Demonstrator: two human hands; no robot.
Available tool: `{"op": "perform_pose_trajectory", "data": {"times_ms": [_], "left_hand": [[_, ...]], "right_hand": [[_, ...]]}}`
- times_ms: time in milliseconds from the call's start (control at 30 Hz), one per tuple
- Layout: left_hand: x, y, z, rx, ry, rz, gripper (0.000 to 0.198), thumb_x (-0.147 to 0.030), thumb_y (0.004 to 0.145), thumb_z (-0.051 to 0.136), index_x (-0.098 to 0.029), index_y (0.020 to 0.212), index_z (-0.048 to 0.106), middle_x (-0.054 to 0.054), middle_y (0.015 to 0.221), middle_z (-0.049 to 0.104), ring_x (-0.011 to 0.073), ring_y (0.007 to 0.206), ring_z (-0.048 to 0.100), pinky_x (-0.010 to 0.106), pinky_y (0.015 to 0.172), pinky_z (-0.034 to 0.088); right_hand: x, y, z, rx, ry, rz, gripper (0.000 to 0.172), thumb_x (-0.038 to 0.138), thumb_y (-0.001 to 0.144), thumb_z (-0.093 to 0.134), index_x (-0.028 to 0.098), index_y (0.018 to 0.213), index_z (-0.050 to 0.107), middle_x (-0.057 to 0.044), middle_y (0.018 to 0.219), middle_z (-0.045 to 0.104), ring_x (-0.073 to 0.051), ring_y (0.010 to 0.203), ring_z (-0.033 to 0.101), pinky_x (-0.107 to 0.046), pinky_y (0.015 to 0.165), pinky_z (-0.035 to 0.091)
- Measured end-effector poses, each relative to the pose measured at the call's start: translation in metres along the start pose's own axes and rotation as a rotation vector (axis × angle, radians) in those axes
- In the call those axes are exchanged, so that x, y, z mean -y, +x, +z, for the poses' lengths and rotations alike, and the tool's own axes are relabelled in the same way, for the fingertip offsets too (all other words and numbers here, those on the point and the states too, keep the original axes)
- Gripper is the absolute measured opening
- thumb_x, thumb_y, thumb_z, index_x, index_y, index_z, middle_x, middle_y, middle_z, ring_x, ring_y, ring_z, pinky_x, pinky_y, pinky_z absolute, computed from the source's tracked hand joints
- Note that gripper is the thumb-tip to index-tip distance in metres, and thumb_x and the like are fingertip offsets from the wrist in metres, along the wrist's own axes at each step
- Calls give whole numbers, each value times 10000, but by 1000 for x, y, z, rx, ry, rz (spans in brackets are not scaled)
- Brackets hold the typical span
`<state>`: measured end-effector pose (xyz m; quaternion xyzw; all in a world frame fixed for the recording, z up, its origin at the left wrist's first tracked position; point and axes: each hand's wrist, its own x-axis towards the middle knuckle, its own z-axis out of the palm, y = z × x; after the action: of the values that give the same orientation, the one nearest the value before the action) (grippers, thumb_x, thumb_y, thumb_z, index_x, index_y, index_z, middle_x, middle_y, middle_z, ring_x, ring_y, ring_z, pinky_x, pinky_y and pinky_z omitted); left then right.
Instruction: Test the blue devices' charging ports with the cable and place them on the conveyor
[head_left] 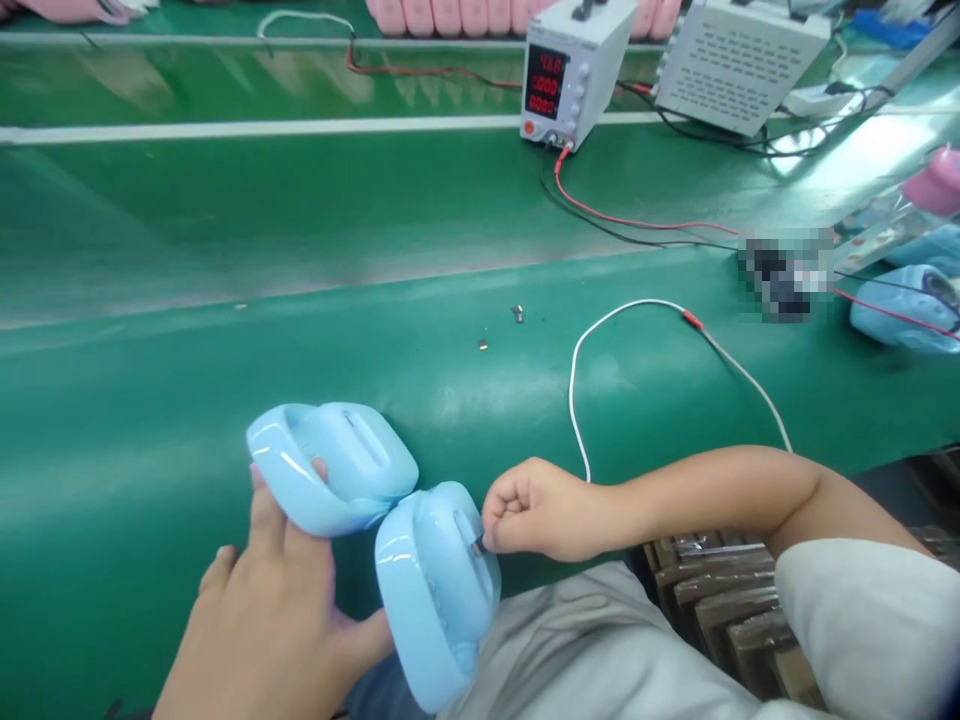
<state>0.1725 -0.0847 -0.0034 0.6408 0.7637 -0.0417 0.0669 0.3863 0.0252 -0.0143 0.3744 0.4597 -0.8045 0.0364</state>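
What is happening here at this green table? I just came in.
A person sits at a green work surface. The left hand grips a pair of light blue headphones by the far earcup. The right hand pinches the small plug of a white cable against the side of the near earcup; whether it is fully in cannot be seen. At the back, a bench power supply shows red digits.

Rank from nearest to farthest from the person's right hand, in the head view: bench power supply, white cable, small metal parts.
1. White cable: meets the right hand at the wrist.
2. Small metal parts: loose on the belt, mid-frame.
3. Bench power supply: far side, top of frame.
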Motion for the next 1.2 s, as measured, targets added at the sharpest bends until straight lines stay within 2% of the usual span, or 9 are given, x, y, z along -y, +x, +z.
{"op": "perform_pose_trajectory", "data": {"times_ms": [167,333,433,533,667,833,1000,1100,1200], "left_hand": [[-7,-1,-2,-13,25,-27,974,-712,691,322,-69,1408,178,283,1485,131,468,1244,379,636,911,377],[-6,0,1,-20,17,-74,989,-742,664,352,-65,1383,294,246,1502,103,419,1279,366,631,959,341],[-3,0,3,-53,2,-90,966,-765,657,334,-104,1360,369,188,1507,143,392,1253,410,639,965,328],[-2,1,5,-89,-8,-94,929,-769,683,303,-126,1345,406,168,1503,173,376,1202,466,644,966,320],[0,2,6,-132,-11,-92,826,-708,743,324,-149,1344,415,163,1500,207,365,1194,471,639,975,311],[9,5,11,-199,-98,-73,774,-709,769,277,-184,1300,480,195,1465,291,395,1240,413,636,969,314],[31,19,31,-268,-321,-42,734,-720,773,277,-246,1300,468,192,1465,251,378,1326,289,577,1007,317],[41,29,43,-268,-460,41,688,-698,777,341,-275,1312,433,158,1480,219,340,1358,232,545,1045,299],[43,34,54,-295,-538,105,705,-695,744,433,-290,1320,399,152,1481,210,347,1350,246,552,1040,315]], "right_hand": [[-2,3,-16,35,356,102,164,170,530,592,157,606,447,82,446,367,-23,372,226,-167,377,113],[-3,7,-22,88,409,-23,172,160,503,508,154,595,362,-45,696,596,-72,446,450,-159,340,243],[-2,9,-18,195,392,-74,191,160,479,477,172,597,328,-47,620,594,-123,425,497,-182,298,298],[5,5,-6,320,335,-1,241,116,466,515,173,671,401,40,502,482,-91,347,396,-168,285,269],[17,-9,19,288,116,67,219,157,601,617,157,804,534,98,422,336,-31,321,223,-144,318,144],[22,-19,38,359,68,140,261,195,583,711,144,779,546,82,470,412,-14,327,226,-171,325,110],[42,-18,23,156,-72,19,292,291,577,741,140,718,534,97,413,357,-17,313,204,-165,300,94],[67,-20,5,50,-212,-75,341,343,560,756,141,655,499,93,416,353,-13,315,214,-162,305,103],[97,-18,-13,-109,-372,-193,389,359,518,780,140,681,503,77,467,403,-12,337,248,-163,318,108]]}}
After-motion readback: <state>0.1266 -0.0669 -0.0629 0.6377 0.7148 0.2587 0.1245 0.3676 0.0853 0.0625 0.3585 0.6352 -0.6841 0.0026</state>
